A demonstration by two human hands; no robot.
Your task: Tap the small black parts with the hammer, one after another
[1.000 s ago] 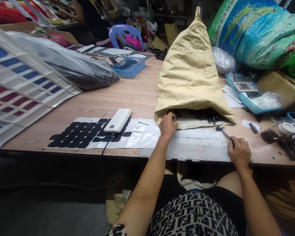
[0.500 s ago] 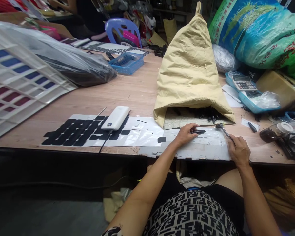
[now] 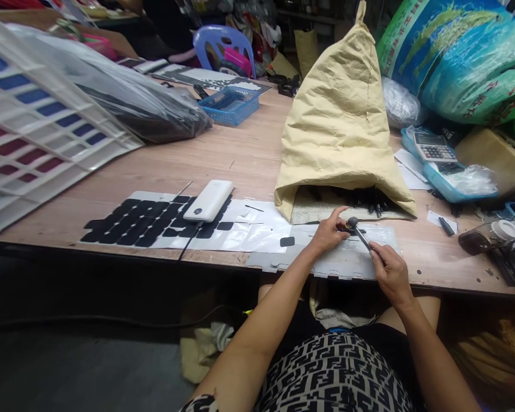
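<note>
Wooden tabletop (image 3: 249,154), cluttered workroom behind. Landmark: tan paper sack (image 3: 341,114), mouth toward the person. Just in front of the sack, left hand (image 3: 328,232) pinches a small black part (image 3: 342,227) on a white sheet (image 3: 347,252); right hand (image 3: 388,272) grips a small hammer (image 3: 358,232), head touching the part. Left of the sack: power bank (image 3: 209,200), black pads (image 3: 141,223). Right: calculator (image 3: 434,147).

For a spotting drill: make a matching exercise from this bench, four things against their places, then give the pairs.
1 small hammer
2 white power bank
3 calculator
4 blue basket

A on the sheet of black pads
B far side of the table, past the grey bag
C in the right hand
D right of the tan sack, on a blue tray

Pairs: 1-C, 2-A, 3-D, 4-B
</note>
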